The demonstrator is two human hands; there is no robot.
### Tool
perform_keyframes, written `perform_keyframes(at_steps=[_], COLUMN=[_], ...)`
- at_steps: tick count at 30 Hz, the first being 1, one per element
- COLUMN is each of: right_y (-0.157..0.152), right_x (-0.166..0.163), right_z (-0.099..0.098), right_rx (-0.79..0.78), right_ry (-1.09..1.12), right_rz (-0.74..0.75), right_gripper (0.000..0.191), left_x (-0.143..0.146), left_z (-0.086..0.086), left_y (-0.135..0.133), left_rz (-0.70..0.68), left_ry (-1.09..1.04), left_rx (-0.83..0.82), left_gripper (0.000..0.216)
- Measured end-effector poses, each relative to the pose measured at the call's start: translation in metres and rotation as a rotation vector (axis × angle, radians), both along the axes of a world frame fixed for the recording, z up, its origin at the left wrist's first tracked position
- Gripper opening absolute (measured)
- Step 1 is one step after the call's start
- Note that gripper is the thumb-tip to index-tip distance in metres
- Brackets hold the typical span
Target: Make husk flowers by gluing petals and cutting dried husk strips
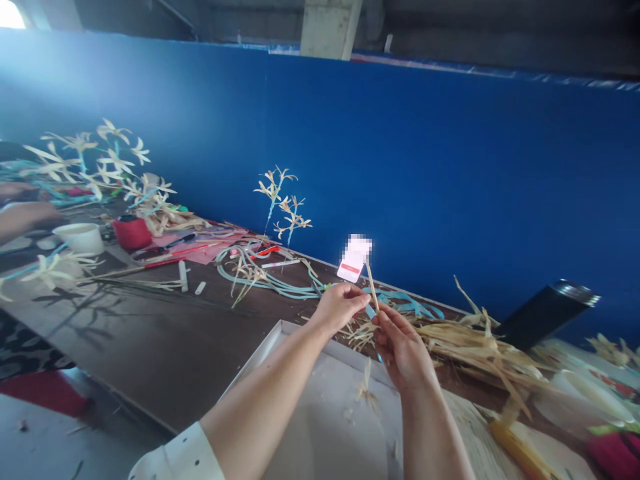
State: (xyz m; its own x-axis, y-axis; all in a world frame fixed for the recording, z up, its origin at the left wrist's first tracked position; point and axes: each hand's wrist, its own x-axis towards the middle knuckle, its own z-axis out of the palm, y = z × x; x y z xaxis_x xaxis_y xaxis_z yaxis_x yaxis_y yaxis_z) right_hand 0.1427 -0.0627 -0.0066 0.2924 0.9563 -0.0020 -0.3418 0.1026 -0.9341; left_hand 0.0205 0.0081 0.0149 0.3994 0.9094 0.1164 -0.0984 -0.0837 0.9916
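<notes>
Both my hands meet above the near end of a shallow white tray (270, 337). My right hand (404, 347) is closed, with thumb and fingers pinching a thin straw-coloured strip (373, 288) that stands up nearly straight. A short piece of light blue tape (370, 311) shows at the strip's lower part, between the two hands. The fingers of my left hand (340, 308) are pinched together at this blue piece and appear to grip it. A small dried-husk piece (367, 390) lies in the tray below.
Dried husks (450, 340) and a leaning black flask (547, 313) are on the right, with a yellow-handled tool (520, 450) nearer. Coiled pale tubing (270, 287), a phone (351, 263) and husk flowers (275, 190) stand behind. Another person's hand (30, 220) is at far left, near a white cup (80, 238).
</notes>
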Motion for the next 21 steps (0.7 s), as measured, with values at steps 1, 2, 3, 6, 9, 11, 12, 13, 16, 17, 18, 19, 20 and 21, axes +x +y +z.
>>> perform_keyframes(at_steps=[1,2,3,6,9,11,12,13,16,17,18,19,20,21], right_y=[0.000,0.001,0.001,0.002,0.001,0.000,-0.001,-0.001,-0.002,-0.002,-0.002,-0.002,-0.002,-0.002], right_x=[0.000,0.001,0.001,0.004,0.005,0.004,0.004,0.003,0.003,0.003,0.002,0.002,0.002,0.002], right_z=[-0.001,-0.001,-0.001,-0.002,-0.001,-0.001,0.000,0.000,0.000,0.000,0.000,0.000,0.000,0.000], right_rx=[-0.001,0.000,0.000,0.004,0.015,0.025,0.028,0.029,0.025,0.020,0.012,0.001,-0.009,-0.017], right_ry=[0.005,0.011,0.020,0.038,0.028,0.018,0.017,0.019,0.021,0.021,0.022,0.025,0.028,0.030], right_rz=[-0.001,-0.005,-0.012,-0.037,-0.035,-0.013,0.000,0.013,0.044,0.048,0.047,0.041,0.035,0.030], right_gripper=[0.034,0.034,0.034,0.033,0.035,0.037,0.037,0.038,0.041,0.042,0.043,0.043,0.043,0.043], left_x=[0.000,0.000,0.001,0.001,0.000,0.001,0.001,0.001,0.000,0.000,0.000,-0.001,-0.001,-0.001], left_z=[0.000,0.001,0.001,0.000,-0.004,-0.008,-0.010,-0.012,-0.014,-0.013,-0.012,-0.011,-0.010,-0.009], left_y=[0.000,0.000,0.001,0.002,0.005,0.008,0.009,0.010,0.011,0.010,0.009,0.008,0.007,0.005], left_rz=[0.004,0.003,-0.001,-0.011,0.009,0.017,0.016,0.014,-0.013,-0.030,-0.045,-0.059,-0.072,-0.081], left_ry=[-0.032,-0.069,-0.104,-0.164,-0.153,-0.134,-0.119,-0.098,-0.015,0.009,0.028,0.044,0.057,0.066], left_rx=[-0.021,-0.047,-0.071,-0.093,-0.013,0.046,0.069,0.087,0.125,0.136,0.150,0.166,0.182,0.195], left_gripper=[0.017,0.016,0.014,0.014,0.018,0.024,0.028,0.030,0.029,0.027,0.026,0.027,0.030,0.034])
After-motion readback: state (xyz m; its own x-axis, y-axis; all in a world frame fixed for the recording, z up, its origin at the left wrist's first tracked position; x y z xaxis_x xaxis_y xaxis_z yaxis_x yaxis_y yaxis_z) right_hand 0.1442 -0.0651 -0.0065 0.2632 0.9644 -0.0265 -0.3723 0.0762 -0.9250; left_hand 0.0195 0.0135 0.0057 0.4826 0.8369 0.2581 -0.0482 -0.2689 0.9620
